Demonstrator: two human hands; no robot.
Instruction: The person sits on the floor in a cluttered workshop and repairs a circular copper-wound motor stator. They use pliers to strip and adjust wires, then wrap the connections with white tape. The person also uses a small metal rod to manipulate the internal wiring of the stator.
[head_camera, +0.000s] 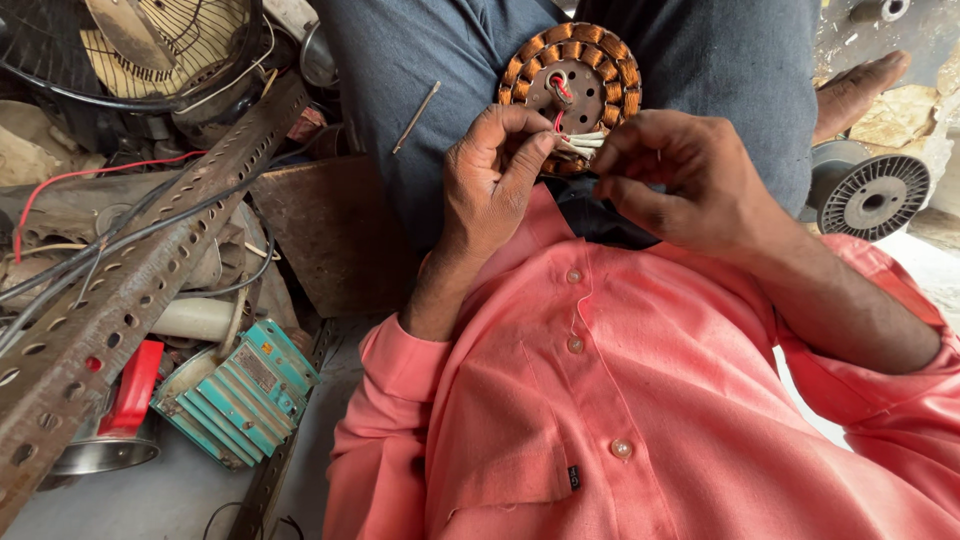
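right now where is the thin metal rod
In the head view the thin metal rod lies on the person's grey trouser leg, left of the copper-wound stator and just above the left hand, touching neither.

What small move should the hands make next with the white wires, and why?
Probably pull the white wires apart to sort them: both the left hand and right hand pinch them bunched together at the edge of the copper coil ring on the lap.

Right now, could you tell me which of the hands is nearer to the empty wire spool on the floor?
Right. The right hand pinches the white leads at the stator, closer to the wire spool; the left hand is on the far side of the leads.
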